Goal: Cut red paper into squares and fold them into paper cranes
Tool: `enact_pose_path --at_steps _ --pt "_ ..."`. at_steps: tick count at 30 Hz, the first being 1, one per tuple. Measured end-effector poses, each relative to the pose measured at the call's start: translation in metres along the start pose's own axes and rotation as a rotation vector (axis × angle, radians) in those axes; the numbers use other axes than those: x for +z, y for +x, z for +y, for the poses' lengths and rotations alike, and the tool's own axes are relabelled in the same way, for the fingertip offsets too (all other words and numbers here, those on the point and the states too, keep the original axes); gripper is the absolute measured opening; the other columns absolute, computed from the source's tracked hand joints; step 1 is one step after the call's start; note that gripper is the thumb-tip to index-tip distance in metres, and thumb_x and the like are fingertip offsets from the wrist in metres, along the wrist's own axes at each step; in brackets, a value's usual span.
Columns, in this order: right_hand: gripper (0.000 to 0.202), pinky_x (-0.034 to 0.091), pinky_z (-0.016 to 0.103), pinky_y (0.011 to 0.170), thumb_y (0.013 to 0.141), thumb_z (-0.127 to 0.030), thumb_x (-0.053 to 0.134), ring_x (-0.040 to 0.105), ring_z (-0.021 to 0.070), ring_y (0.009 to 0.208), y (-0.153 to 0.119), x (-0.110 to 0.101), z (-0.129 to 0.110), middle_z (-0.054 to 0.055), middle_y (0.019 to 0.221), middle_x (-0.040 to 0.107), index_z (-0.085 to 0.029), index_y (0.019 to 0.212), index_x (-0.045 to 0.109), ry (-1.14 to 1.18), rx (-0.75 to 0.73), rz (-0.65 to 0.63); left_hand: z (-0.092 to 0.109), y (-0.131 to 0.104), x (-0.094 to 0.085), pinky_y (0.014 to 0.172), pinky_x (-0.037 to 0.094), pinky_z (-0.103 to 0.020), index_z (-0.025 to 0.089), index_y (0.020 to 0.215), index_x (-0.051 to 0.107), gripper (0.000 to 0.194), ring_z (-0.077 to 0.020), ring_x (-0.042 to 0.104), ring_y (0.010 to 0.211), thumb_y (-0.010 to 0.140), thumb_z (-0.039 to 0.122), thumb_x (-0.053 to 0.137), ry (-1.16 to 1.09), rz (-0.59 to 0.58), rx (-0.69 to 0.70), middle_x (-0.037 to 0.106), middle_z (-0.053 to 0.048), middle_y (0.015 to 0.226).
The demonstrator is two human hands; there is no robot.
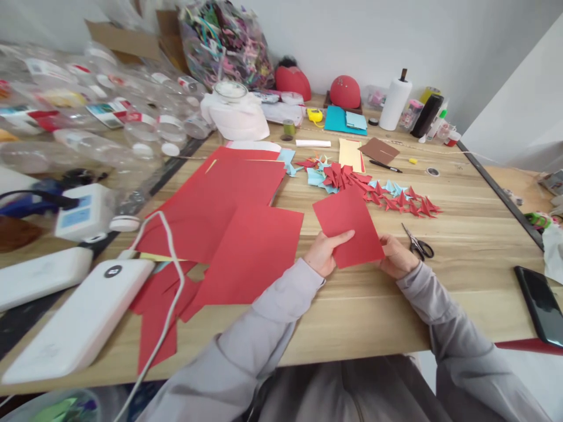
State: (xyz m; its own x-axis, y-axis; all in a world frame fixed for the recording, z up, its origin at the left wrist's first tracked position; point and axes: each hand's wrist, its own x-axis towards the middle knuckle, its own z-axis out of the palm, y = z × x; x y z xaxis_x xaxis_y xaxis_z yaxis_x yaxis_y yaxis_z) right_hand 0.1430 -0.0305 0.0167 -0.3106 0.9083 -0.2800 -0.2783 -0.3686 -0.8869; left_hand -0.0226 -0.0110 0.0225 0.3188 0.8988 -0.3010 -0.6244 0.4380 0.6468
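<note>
A rectangular piece of red paper (352, 214) is held up above the table, tilted, between my two hands. My left hand (325, 251) grips its lower left part, thumb lying across the front. At the lower right corner my right hand (394, 255) pinches the paper's edge. Black-handled scissors (419, 241) lie just beyond my right hand, blades pointing away. To the left, a larger red sheet (259, 252) overlaps a stack of red paper (220, 199). Behind the held paper are folded red paper pieces (402, 201) and some light blue ones.
White power banks (83, 322) with a white cable (176, 266) and red scraps (158, 334) lie front left. Plastic bottles (97, 146) crowd the far left. A phone (539, 302) rests at the right edge. A pen (386, 166), brown card (379, 153) and white bottle (394, 104) stand or lie farther back.
</note>
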Motion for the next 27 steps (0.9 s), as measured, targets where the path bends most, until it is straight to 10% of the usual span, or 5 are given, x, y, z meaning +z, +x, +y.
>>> enact_pose_path --at_steps 6,13,18,23,27 --pt "0.042 0.056 0.034 0.074 0.056 -0.035 0.085 0.070 0.0215 0.082 0.006 0.005 0.014 0.005 0.084 0.075 -0.019 0.092 0.072 0.023 -0.009 -0.051 -0.001 0.002 -0.003 0.092 0.052 -0.047 0.015 0.087 0.070 0.042 -0.0287 0.070 0.091 0.050 0.019 0.089 0.005 0.022 0.034 0.075 -0.009 0.091" --pt "0.024 0.029 0.012 0.034 0.051 -0.017 0.082 0.039 0.0023 0.036 0.002 0.006 0.015 -0.008 0.044 0.054 -0.016 0.070 0.068 0.083 0.047 -0.046 -0.006 0.000 -0.001 0.086 0.055 -0.042 0.015 0.089 0.069 0.043 -0.0248 0.070 0.084 0.050 0.021 0.089 0.037 0.058 0.068 0.075 -0.008 0.090" --pt "0.028 0.038 0.012 0.037 0.051 -0.016 0.085 0.048 0.0036 0.039 0.001 0.003 0.013 -0.004 0.053 0.062 -0.014 0.071 0.065 0.176 0.065 -0.053 -0.002 -0.002 0.002 0.087 0.057 -0.042 0.013 0.088 0.068 0.037 -0.0250 0.071 0.085 0.056 0.020 0.086 -0.018 0.067 0.037 0.075 -0.008 0.090" --pt "0.034 0.039 0.013 0.036 0.060 -0.036 0.086 0.047 0.0037 0.040 -0.003 0.000 0.007 -0.004 0.056 0.059 -0.015 0.073 0.062 0.244 -0.002 -0.033 0.008 0.005 0.000 0.090 0.057 -0.039 0.014 0.091 0.067 0.025 -0.0211 0.072 0.084 0.068 0.010 0.076 -0.134 0.197 0.022 0.075 -0.005 0.086" --pt "0.046 0.044 0.018 0.039 0.070 -0.056 0.073 0.054 0.0094 0.050 -0.009 0.000 0.006 -0.001 0.064 0.061 -0.015 0.088 0.063 0.344 0.004 -0.249 0.012 0.009 -0.004 0.087 0.058 -0.034 0.013 0.090 0.068 0.014 -0.0164 0.072 0.075 0.077 0.008 0.068 -0.182 0.266 -0.014 0.075 -0.005 0.084"
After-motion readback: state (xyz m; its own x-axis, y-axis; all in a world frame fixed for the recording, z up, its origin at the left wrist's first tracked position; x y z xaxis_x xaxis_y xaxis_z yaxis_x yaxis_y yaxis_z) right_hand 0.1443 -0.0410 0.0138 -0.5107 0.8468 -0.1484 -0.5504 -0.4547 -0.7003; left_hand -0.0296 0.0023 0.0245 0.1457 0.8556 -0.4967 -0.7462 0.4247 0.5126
